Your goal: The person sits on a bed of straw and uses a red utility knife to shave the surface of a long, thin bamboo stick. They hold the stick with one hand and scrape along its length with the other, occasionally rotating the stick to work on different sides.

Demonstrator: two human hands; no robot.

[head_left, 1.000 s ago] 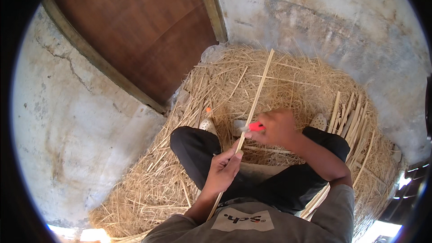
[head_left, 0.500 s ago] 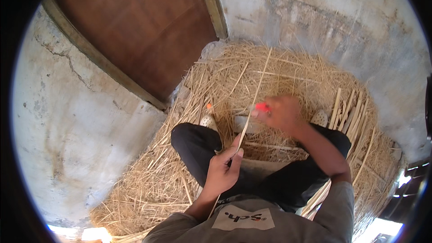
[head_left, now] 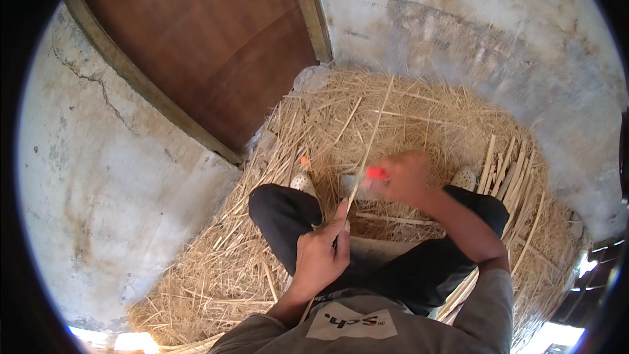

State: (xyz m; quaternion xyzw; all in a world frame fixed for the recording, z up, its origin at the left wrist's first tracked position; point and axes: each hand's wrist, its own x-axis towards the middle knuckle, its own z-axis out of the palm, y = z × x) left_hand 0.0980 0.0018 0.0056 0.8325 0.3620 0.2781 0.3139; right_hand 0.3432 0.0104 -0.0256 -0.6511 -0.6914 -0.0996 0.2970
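Head view: left hand (head_left: 319, 257) clenched around the lower end of a long thin cane strip (head_left: 368, 144), which rose over the straw pile (head_left: 426, 118). Right hand (head_left: 403, 177) grasped a red-handled knife (head_left: 375, 174) against the strip, above the person's black-trousered knees.

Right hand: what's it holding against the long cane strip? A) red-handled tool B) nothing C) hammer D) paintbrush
A: the right hand closes on a small red-handled tool set against the strip, which the left hand pinches lower down.
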